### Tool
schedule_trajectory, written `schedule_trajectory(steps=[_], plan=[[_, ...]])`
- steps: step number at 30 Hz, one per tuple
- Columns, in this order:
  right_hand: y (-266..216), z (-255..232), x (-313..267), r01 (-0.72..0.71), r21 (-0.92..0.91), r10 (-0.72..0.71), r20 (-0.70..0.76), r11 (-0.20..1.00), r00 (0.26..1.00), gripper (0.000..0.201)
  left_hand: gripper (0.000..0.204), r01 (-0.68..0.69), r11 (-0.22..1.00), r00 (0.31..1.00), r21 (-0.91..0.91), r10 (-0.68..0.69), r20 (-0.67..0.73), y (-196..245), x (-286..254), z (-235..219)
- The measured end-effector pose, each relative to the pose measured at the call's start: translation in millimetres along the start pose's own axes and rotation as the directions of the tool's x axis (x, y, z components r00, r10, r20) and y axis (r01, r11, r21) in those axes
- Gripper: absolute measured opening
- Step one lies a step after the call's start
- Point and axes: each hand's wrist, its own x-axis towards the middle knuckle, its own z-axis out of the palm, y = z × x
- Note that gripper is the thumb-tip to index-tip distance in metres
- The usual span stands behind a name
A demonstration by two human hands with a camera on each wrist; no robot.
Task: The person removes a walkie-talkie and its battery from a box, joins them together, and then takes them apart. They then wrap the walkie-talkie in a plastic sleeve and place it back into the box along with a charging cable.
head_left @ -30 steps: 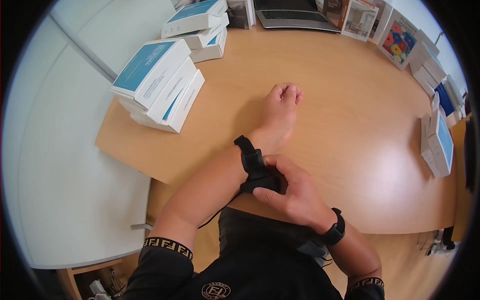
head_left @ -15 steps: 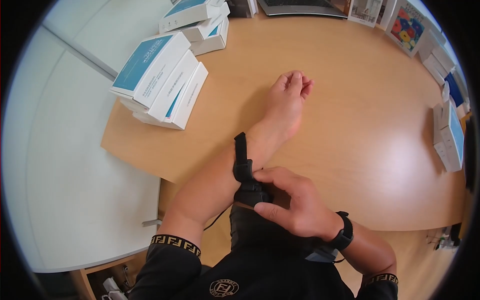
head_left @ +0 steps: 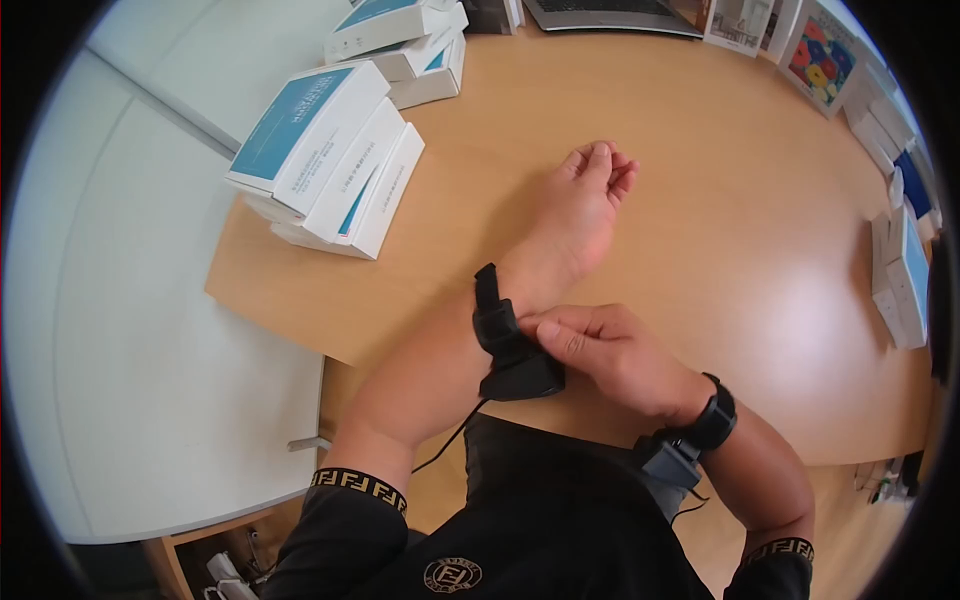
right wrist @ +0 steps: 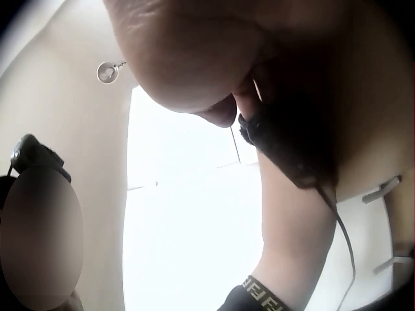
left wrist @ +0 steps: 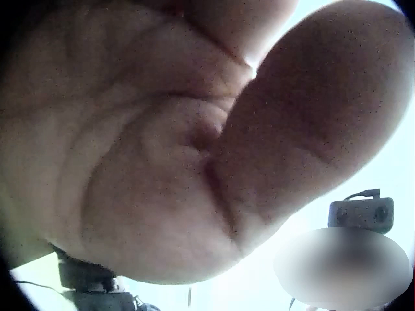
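My left hand [head_left: 580,210] lies over the desk with its fingers loosely curled and nothing in them. A black strap [head_left: 490,310] runs round the left wrist and bears a small black camera [head_left: 525,378], from which a thin cable hangs. My right hand [head_left: 630,365] is at the strap's near side, its thumb and forefinger pinching the strap's edge just above the camera. In the right wrist view, a fingertip [right wrist: 246,102] meets the black strap, while the rest of the grip is hidden. The left wrist view is filled by the left palm and thumb [left wrist: 311,116].
White-and-blue boxes [head_left: 330,170] are stacked on the desk's left, with more boxes [head_left: 898,280] at the right edge. A laptop [head_left: 615,15] and upright books [head_left: 822,58] stand along the back. The right wrist wears another black strap [head_left: 715,412] and camera [head_left: 668,460].
My right hand has let go of the camera body and shifted up to the strap, its thumb now closer to the forefinger. The left forearm has turned slightly and the hand has moved farther forward.
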Motion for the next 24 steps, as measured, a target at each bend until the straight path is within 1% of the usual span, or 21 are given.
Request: schedule_trajectory(steps=[2, 3, 4, 6, 7, 8, 9, 10, 12, 13, 15, 16, 18, 20, 21, 22, 24], plan=[[2, -8, 12, -0.058, 0.241, 0.053, 0.027, 0.969, 0.998, 0.033, 0.013, 0.005, 1.0, 1.0, -0.019, -0.005, 0.007, 0, 0, -1], [7, -16, 18, -0.053, 0.171, 0.051, 0.021, 0.984, 0.998, 0.029, 0.013, 0.0, 1.0, 1.0, -0.022, 0.0, 0.008, 1, 0, -2], [3, -18, 22, -0.054, 0.167, 0.051, 0.022, 0.985, 0.998, 0.029, 0.013, 0.015, 0.999, 1.0, -0.033, -0.015, 0.015, 2, 1, -2], [-4, -19, 25, -0.051, 0.013, 0.052, -0.039, 0.999, 0.998, 0.02, 0.013, 0.032, 0.998, 0.999, -0.048, -0.031, 0.023, 2, 1, -3], [-8, -17, 23, -0.052, 0.01, 0.052, -0.041, 0.999, 0.998, 0.02, 0.013, 0.05, 0.997, 0.999, -0.056, -0.049, 0.012, 3, 2, -3], [-14, -13, 21, 0.019, -0.147, -0.038, -0.123, 0.989, 0.992, 0.019, 0.013, 0.067, 0.996, 0.998, -0.064, -0.068, 0.0, 4, 3, -3], [-17, -10, 21, 0.075, -0.304, -0.137, -0.188, 0.95, 0.973, 0.019, 0.013, 0.068, 0.995, 0.998, -0.066, -0.068, 0.0, 4, 3, -4], [-15, -11, 22, 0.073, -0.305, -0.135, -0.188, 0.95, 0.973, 0.019, 0.013, 0.063, 0.996, 0.998, -0.057, -0.063, 0.002, 4, 1, -3], [-12, -13, 24, 0.128, -0.295, -0.191, -0.197, 0.947, 0.962, 0.028, 0.013, 0.059, 0.997, 0.998, -0.047, -0.059, 0.001, 6, -1, -2], [-13, -12, 24, 0.128, -0.293, -0.191, -0.197, 0.947, 0.962, 0.028, 0.013, 0.061, 0.997, 0.998, -0.042, -0.061, 0.007, 6, 0, -2], [-20, -10, 23, 0.141, -0.491, -0.273, -0.209, 0.86, 0.939, 0.034, 0.013, 0.066, 0.997, 0.998, -0.037, -0.065, 0.012, 6, 0, -1], [-19, -11, 25, 0.141, -0.49, -0.273, -0.208, 0.86, 0.939, 0.034, 0.013, 0.068, 0.997, 0.998, -0.033, -0.068, -0.007, 6, -1, 0], [-17, -15, 29, 0.204, -0.725, -0.454, -0.165, 0.658, 0.876, 0.037, 0.014, 0.062, 0.998, 0.998, -0.028, -0.063, -0.028, 7, -1, 0], [-23, -16, 30, 0.196, -0.741, -0.455, -0.162, 0.642, 0.876, 0.037, 0.016, 0.063, 0.997, 0.998, -0.053, -0.063, 0.004, 6, 0, -2], [-25, -16, 31, 0.182, -0.756, -0.454, -0.166, 0.629, 0.876, 0.036, 0.016, 0.046, 0.998, 0.999, -0.049, -0.045, 0.002, 5, 0, -2], [-26, -18, 33, 0.199, -0.758, -0.462, -0.149, 0.621, 0.874, 0.036, 0.017, 0.049, 0.998, 0.999, -0.046, -0.05, -0.011, 6, -1, 0], [-23, -26, 36, 0.225, -0.729, -0.498, -0.18, 0.647, 0.849, 0.03, 0.018, 0.036, 0.998, 0.999, -0.043, -0.037, -0.026, 10, -3, 1]])
